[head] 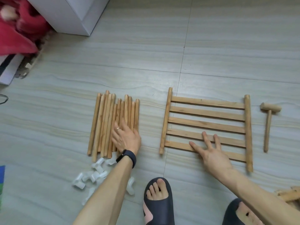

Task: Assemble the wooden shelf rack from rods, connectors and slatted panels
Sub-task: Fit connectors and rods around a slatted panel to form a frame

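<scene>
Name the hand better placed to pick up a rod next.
Left. The left hand lies flat on the rod pile; the right hand rests farther off, on the slatted panel.

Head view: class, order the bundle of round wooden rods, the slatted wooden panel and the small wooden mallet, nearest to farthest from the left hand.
1. Bundle of round wooden rods, under the left hand.
2. Slatted wooden panel, to its right.
3. Small wooden mallet, far right.
</scene>
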The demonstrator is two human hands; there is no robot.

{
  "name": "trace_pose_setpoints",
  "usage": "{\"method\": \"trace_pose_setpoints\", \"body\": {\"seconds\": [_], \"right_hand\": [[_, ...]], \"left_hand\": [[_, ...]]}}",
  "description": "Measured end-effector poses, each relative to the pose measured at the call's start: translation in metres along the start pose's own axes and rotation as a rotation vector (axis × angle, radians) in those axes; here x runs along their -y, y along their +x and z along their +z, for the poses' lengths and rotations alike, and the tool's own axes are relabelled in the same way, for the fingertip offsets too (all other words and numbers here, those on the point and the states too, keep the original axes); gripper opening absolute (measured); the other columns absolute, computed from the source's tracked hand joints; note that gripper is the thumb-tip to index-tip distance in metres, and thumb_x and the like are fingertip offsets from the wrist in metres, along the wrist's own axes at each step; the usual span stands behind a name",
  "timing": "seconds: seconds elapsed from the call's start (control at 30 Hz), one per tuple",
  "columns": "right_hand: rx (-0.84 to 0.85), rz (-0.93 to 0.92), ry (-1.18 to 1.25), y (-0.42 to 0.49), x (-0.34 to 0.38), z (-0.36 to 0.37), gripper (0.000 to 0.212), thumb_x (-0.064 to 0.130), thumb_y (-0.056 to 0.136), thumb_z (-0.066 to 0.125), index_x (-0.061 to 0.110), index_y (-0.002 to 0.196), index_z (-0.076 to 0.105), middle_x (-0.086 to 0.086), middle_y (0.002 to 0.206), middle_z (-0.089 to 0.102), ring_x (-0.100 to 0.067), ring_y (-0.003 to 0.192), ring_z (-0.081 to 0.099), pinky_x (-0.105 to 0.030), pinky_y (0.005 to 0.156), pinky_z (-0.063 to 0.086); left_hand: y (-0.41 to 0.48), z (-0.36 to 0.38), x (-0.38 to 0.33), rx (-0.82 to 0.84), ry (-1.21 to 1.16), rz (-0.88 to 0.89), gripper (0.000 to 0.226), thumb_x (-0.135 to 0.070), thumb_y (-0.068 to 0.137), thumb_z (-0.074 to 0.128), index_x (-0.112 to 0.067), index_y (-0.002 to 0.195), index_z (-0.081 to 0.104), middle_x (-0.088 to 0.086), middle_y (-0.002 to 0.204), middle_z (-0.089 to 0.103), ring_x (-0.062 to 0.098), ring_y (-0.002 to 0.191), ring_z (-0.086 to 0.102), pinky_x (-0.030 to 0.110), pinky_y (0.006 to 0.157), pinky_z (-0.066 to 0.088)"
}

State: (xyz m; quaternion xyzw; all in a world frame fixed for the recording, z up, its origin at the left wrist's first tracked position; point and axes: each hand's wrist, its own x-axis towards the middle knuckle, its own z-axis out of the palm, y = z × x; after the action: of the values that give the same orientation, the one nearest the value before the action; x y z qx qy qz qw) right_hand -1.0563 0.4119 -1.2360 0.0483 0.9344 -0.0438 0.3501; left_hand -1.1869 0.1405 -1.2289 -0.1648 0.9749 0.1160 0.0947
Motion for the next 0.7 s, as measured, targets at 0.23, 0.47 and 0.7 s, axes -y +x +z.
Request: {"method": "trace_pose_setpoints", "body": {"seconds": [0.23, 0.47, 0.7], "right_hand": [[0.003, -0.020, -0.026, 0.000, -0.001, 0.001, 0.084, 0.002, 0.103, 0.030, 0.053, 0.155, -0.012, -0.005, 0.164, -0.032, -0.052, 0.149, -0.019, -0.053, 0.093, 0.057], [-0.001, -0.013, -0.029, 0.000, -0.002, 0.000, 0.086, 0.003, 0.102, 0.035, 0.054, 0.155, -0.011, -0.005, 0.164, -0.032, -0.052, 0.149, -0.020, -0.053, 0.095, 0.057], [0.053, -0.013, 0.017, -0.001, -0.002, -0.005, 0.068, 0.032, 0.107, 0.036, 0.054, 0.156, -0.006, -0.004, 0.166, -0.028, -0.050, 0.150, -0.019, -0.059, 0.108, 0.046]], "left_hand": [[0.026, -0.019, 0.021, 0.155, 0.032, -0.033, 0.036, -0.033, 0.102, 0.049, -0.007, 0.127, 0.050, 0.018, 0.129, 0.055, 0.037, 0.120, 0.052, 0.048, 0.095, 0.047], [0.036, -0.022, 0.010, 0.310, -0.322, -0.026, 0.031, -0.033, 0.102, 0.053, -0.009, 0.121, 0.059, 0.010, 0.119, 0.064, 0.026, 0.103, 0.061, 0.036, 0.089, 0.051], [0.003, -0.024, -0.035, 0.823, -0.894, -0.062, 0.023, -0.036, 0.097, 0.065, -0.024, 0.116, 0.069, -0.005, 0.115, 0.071, 0.015, 0.094, 0.070, 0.024, 0.074, 0.055]]}}
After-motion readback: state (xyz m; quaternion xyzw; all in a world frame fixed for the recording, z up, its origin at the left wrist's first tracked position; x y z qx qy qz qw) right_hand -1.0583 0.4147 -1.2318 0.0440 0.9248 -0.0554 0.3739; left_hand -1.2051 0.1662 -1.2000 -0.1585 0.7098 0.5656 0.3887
